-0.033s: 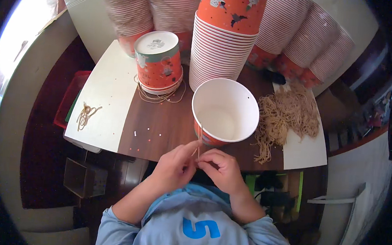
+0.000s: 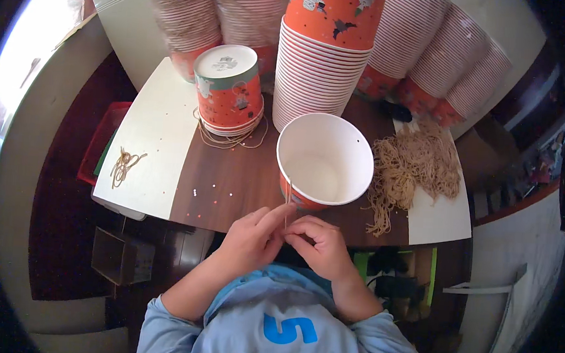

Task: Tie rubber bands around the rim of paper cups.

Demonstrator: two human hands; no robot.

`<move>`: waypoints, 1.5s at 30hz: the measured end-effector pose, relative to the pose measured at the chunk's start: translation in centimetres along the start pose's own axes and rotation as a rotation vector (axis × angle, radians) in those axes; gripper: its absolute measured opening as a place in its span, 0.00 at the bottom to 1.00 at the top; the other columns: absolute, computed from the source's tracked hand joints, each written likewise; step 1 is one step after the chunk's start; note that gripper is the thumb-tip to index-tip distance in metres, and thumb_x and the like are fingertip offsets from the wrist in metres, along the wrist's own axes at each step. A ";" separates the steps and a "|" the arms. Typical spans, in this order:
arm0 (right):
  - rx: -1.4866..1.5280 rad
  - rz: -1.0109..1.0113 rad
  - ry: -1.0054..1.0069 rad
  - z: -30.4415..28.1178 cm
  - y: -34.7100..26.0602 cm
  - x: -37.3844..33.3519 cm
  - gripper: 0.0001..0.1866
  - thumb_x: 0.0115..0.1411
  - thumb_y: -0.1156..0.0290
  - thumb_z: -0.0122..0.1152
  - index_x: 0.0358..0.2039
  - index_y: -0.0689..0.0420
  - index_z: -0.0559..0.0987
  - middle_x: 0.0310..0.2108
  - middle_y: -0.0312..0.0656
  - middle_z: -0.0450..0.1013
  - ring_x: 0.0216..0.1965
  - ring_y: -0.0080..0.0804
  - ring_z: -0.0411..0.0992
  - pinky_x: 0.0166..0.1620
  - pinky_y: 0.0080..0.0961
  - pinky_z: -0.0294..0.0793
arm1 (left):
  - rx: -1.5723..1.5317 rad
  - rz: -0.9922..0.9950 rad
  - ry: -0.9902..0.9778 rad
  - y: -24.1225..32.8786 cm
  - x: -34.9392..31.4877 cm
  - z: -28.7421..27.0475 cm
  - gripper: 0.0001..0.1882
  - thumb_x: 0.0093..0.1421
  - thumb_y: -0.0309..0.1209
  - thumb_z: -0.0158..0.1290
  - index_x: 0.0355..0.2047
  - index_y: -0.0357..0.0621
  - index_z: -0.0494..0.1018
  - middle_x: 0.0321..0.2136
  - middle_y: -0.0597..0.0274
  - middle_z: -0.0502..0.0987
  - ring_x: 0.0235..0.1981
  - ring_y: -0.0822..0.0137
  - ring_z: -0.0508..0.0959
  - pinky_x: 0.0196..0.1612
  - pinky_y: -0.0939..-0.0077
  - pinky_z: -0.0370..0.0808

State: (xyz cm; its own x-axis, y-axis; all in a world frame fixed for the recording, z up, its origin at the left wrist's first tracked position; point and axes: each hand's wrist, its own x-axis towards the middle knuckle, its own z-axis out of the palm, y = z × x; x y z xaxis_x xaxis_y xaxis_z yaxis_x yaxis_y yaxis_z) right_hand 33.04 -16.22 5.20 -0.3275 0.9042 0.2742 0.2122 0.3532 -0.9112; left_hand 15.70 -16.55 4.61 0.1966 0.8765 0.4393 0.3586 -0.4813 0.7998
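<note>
An orange paper bucket (image 2: 327,156) with a white inside stands upright at the table's front edge, its mouth tilted toward me. A thin tan cord (image 2: 288,191) runs from a spot near its front rim down to my fingers. My left hand (image 2: 252,236) is closed round the cord, its forefinger reaching up toward the bucket's side. Thumb and fingertips of my right hand (image 2: 320,245) are pinched together on the lower part of the cord. The cord's end is hidden between the hands. A small dark hole shows in the bucket's far right wall.
Behind the bucket rises a tall stack of nested buckets (image 2: 319,82). An upside-down bucket (image 2: 229,97) sits at the left with cords around its base. A heap of tan cords (image 2: 417,164) lies at the right, a few loose cords (image 2: 126,167) at the far left. Wrapped bucket stacks (image 2: 408,30) line the back.
My left hand has shifted slightly, its forefinger moving a little right along the cord toward the bucket. The right hand stays nearly still.
</note>
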 end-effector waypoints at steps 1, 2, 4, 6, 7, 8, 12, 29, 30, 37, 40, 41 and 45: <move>-0.090 -0.069 -0.031 -0.2 -0.1 0.0 0.04 0.54 0.81 0.60 0.31 0.63 0.78 0.29 0.41 0.75 0.30 0.23 0.74 0.34 0.18 0.73 | 0.195 0.131 -0.133 -0.1 0.7 -0.3 0.23 0.49 0.19 0.57 0.47 0.39 0.68 0.20 0.61 0.66 0.20 0.63 0.72 0.22 0.72 0.70; -0.090 -0.070 -0.029 -0.4 -0.2 0.0 0.04 0.54 0.81 0.60 0.31 0.63 0.78 0.29 0.41 0.75 0.30 0.23 0.74 0.34 0.18 0.73 | 0.195 0.133 -0.133 -0.4 0.7 -0.1 0.23 0.49 0.19 0.57 0.47 0.39 0.68 0.20 0.61 0.66 0.20 0.63 0.72 0.22 0.72 0.70; -0.038 0.025 -0.008 -0.6 -0.2 -0.1 0.05 0.53 0.81 0.61 0.31 0.63 0.78 0.28 0.41 0.75 0.27 0.24 0.74 0.31 0.19 0.73 | 0.246 0.218 0.061 -1.7 0.3 0.6 0.24 0.48 0.19 0.57 0.47 0.39 0.68 0.20 0.59 0.67 0.19 0.61 0.71 0.21 0.70 0.70; -0.032 0.013 0.006 -0.7 -0.3 0.3 0.05 0.52 0.81 0.61 0.31 0.63 0.78 0.28 0.41 0.75 0.27 0.24 0.74 0.30 0.19 0.73 | 0.328 0.251 0.163 -2.4 -0.3 1.2 0.23 0.48 0.20 0.57 0.46 0.40 0.70 0.19 0.59 0.67 0.19 0.61 0.71 0.21 0.69 0.69; -0.028 0.007 0.021 -0.7 -0.3 0.3 0.05 0.52 0.82 0.62 0.31 0.63 0.78 0.27 0.41 0.75 0.26 0.25 0.74 0.30 0.19 0.73 | 0.406 0.282 0.263 -2.4 -0.3 1.4 0.21 0.48 0.21 0.58 0.45 0.41 0.71 0.19 0.59 0.67 0.19 0.60 0.71 0.21 0.68 0.69; -0.027 0.008 0.021 -0.6 -0.3 0.3 0.05 0.52 0.82 0.62 0.31 0.63 0.78 0.27 0.41 0.75 0.26 0.25 0.74 0.30 0.19 0.73 | 0.406 0.282 0.262 -2.2 0.0 1.6 0.21 0.48 0.21 0.58 0.45 0.41 0.71 0.19 0.59 0.67 0.19 0.60 0.71 0.21 0.68 0.69; -0.073 -0.072 0.052 -0.1 -0.3 0.3 0.06 0.51 0.82 0.63 0.30 0.63 0.78 0.26 0.42 0.75 0.27 0.26 0.75 0.30 0.20 0.73 | 0.251 0.188 0.244 -2.1 1.2 1.6 0.18 0.47 0.21 0.59 0.40 0.42 0.73 0.19 0.59 0.68 0.18 0.62 0.71 0.20 0.69 0.67; -0.631 -0.310 0.435 3.1 2.5 2.9 0.09 0.48 0.80 0.64 0.32 0.59 0.78 0.30 0.43 0.76 0.30 0.40 0.76 0.34 0.32 0.76 | -0.714 -0.506 0.447 -1.4 0.0 3.4 0.04 0.58 0.23 0.51 0.34 0.39 0.73 0.19 0.69 0.68 0.20 0.79 0.66 0.23 0.84 0.65; -0.619 -0.300 0.409 3.1 2.2 3.1 0.08 0.49 0.79 0.63 0.32 0.59 0.78 0.30 0.43 0.76 0.30 0.41 0.76 0.33 0.32 0.76 | -0.986 -0.666 0.411 -0.9 0.3 3.0 0.05 0.60 0.27 0.49 0.34 0.40 0.72 0.18 0.71 0.66 0.19 0.80 0.64 0.22 0.85 0.62; -0.461 -0.217 0.284 3.2 1.5 3.8 0.07 0.53 0.79 0.59 0.33 0.62 0.78 0.32 0.46 0.76 0.32 0.38 0.76 0.33 0.29 0.76 | -1.542 -0.770 0.153 -0.7 0.3 1.3 0.07 0.62 0.32 0.49 0.33 0.42 0.71 0.18 0.72 0.66 0.16 0.79 0.57 0.20 0.83 0.56; -0.211 -0.020 0.113 2.7 0.8 3.9 0.09 0.57 0.78 0.55 0.38 0.64 0.78 0.34 0.45 0.77 0.34 0.32 0.77 0.35 0.25 0.76 | -1.546 -0.823 0.153 -0.4 0.1 1.1 0.07 0.61 0.33 0.50 0.29 0.43 0.71 0.17 0.73 0.63 0.16 0.79 0.57 0.20 0.83 0.56; -0.211 -0.020 0.113 2.6 0.9 3.9 0.09 0.57 0.78 0.55 0.38 0.64 0.78 0.34 0.45 0.77 0.34 0.32 0.77 0.35 0.25 0.76 | -1.546 -0.824 0.152 -0.4 0.0 1.0 0.07 0.61 0.33 0.50 0.29 0.43 0.71 0.17 0.73 0.63 0.16 0.79 0.57 0.20 0.83 0.56; 0.557 0.309 -0.073 2.7 1.5 3.6 0.13 0.60 0.77 0.52 0.44 0.65 0.77 0.42 0.43 0.76 0.38 0.27 0.75 0.40 0.22 0.75 | -1.416 -0.849 0.162 -1.0 -0.9 1.0 0.06 0.60 0.34 0.47 0.31 0.47 0.70 0.16 0.75 0.61 0.16 0.79 0.58 0.19 0.83 0.55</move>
State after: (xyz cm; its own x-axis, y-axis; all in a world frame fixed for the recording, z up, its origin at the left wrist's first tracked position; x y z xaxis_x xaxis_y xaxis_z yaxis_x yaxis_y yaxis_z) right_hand 29.71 -13.06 3.97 -0.3941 0.9186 -0.0308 -0.1971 -0.1171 -0.9734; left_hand 16.04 -16.86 3.01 0.2687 0.9066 -0.3255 -0.7710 0.4050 0.4915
